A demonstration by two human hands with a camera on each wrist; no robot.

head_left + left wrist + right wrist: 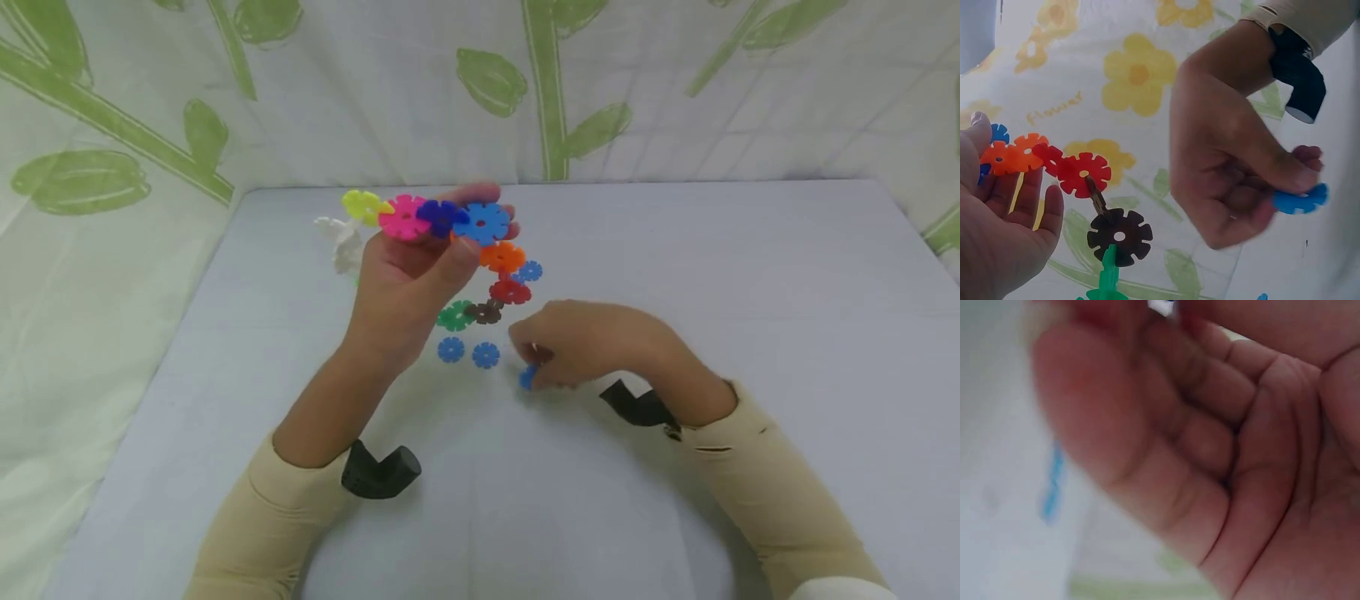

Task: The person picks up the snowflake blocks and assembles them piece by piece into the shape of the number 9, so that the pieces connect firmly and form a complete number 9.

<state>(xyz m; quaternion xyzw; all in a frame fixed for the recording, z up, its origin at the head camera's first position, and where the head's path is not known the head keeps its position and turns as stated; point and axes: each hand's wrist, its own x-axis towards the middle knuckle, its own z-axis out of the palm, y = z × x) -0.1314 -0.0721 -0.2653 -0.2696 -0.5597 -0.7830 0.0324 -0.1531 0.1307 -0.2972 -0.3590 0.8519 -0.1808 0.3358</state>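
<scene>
A chain of notched plastic snowflake discs hangs from my left hand (405, 296), whose thumb and fingers pinch it at a light blue disc (483, 222). Along the chain run a yellow disc (364, 207), a pink disc (403, 218), a dark blue disc, then orange, red, brown and a green disc (456, 316). In the left wrist view the brown disc (1138, 239) slots onto the green piece. Lower and to the right, just above or on the table, my right hand (585, 342) pinches a single blue disc (1302, 200) between thumb and finger.
Two loose blue discs (486, 355) lie on the white table (480, 500) left of the right hand. Behind the left hand are white pieces (347, 247), partly hidden. Another blue disc (531, 270) shows beyond the chain. A leaf-patterned curtain (375, 100) hangs along the back edge.
</scene>
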